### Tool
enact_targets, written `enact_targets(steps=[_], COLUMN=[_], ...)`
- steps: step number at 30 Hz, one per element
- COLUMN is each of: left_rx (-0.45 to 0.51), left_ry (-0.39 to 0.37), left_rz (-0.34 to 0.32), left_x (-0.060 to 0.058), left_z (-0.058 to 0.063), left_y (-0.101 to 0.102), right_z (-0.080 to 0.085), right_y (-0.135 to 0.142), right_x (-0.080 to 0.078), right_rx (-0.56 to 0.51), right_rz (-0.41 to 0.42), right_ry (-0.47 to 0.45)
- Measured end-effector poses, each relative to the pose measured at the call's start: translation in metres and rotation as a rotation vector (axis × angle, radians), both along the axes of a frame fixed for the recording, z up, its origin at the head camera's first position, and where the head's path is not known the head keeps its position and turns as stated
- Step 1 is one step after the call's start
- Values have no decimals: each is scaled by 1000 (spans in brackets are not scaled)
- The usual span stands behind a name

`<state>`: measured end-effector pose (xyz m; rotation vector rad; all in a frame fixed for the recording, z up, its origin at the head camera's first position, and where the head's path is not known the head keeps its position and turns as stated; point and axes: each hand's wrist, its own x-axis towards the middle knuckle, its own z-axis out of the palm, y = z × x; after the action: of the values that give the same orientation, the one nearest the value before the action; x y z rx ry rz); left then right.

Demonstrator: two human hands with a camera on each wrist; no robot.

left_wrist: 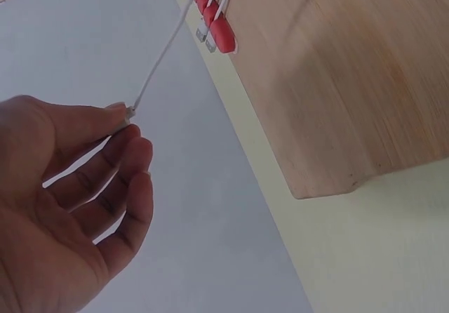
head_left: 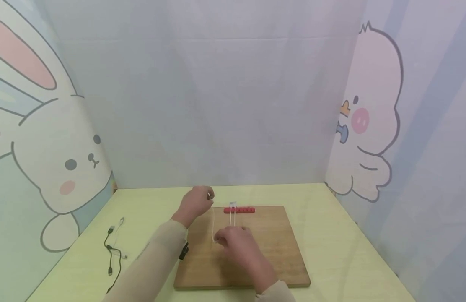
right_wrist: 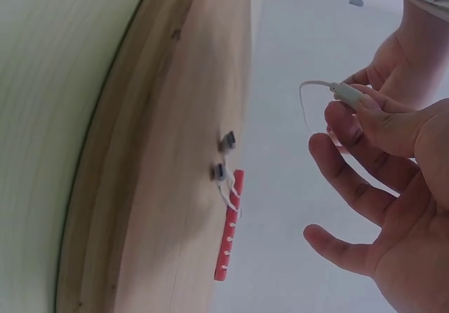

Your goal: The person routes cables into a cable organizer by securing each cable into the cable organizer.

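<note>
A short white cable [left_wrist: 166, 55] hangs between both hands above the wooden board. My left hand [head_left: 196, 202], raised over the board's far left corner, pinches one end between thumb and index finger. Nearer the front, my right hand [head_left: 238, 243] pinches the white plug [right_wrist: 347, 94] at the other end, its remaining fingers spread. A red slotted cable holder [head_left: 245, 210] lies along the far edge of the board [head_left: 272, 251]. Two white cords [head_left: 234, 219] run through its left slots. Their far plugs [head_left: 233, 204] stick out past it, and two grey-tipped plugs [right_wrist: 227, 142] lie on the near side.
On the yellow table [head_left: 342, 251], left of the board, lies a black branching cable [head_left: 109, 248] with a thin whitish cable [head_left: 117, 228] beside it. Curtains with cartoon animals [head_left: 74, 151] enclose the back and sides.
</note>
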<state>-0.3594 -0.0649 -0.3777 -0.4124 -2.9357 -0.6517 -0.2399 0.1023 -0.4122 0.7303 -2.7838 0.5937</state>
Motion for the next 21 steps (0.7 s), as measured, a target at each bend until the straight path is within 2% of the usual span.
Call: enact_targets(steps=[3,5,11,17,21], left_rx=[-6,-10,-6,2,-2], left_ry=[6,14,63,64,96], left_rz=[-2,-3,-11,-21,-33], left_x=[-3,-5,-11,-14,-18], left_z=[-2,-3,-12,-27,-33], left_y=[7,11,29,46,57], right_z=[-4,-7,-12,-18,-19], right_y=[3,4,10,18,27], right_x=[0,-1,-7,-12,-14], right_rx=[56,86,130,163,204], right_rz=[-2,-10,-57,-78,-93], right_ry=[69,81,52,29,33])
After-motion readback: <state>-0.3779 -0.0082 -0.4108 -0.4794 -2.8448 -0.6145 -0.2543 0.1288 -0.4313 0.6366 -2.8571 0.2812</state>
